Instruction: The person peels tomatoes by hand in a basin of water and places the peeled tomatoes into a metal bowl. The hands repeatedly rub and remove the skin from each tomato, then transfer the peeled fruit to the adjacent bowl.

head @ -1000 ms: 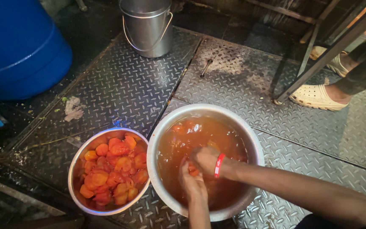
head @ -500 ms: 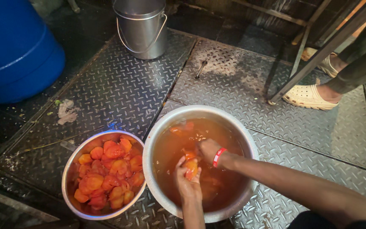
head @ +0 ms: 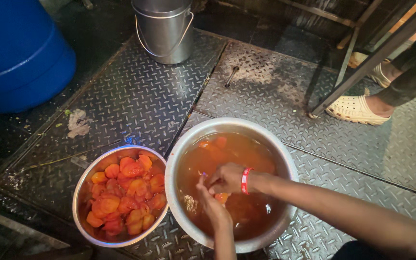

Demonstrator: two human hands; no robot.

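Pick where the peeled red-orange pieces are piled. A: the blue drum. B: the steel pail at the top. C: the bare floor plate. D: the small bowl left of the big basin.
D: the small bowl is heaped with pieces, beside the water-filled basin where both hands work.

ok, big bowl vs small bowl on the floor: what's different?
The large metal bowl holds murky orange-brown water with a few tomato pieces afloat; the small metal bowl is piled with red-orange tomato pieces and shows no water. The large one is wider and sits right of the small one, rims close together. Both hands, left hand and right hand, are in the large bowl; none in the small. Both are round, shiny steel, on checker-plate floor.
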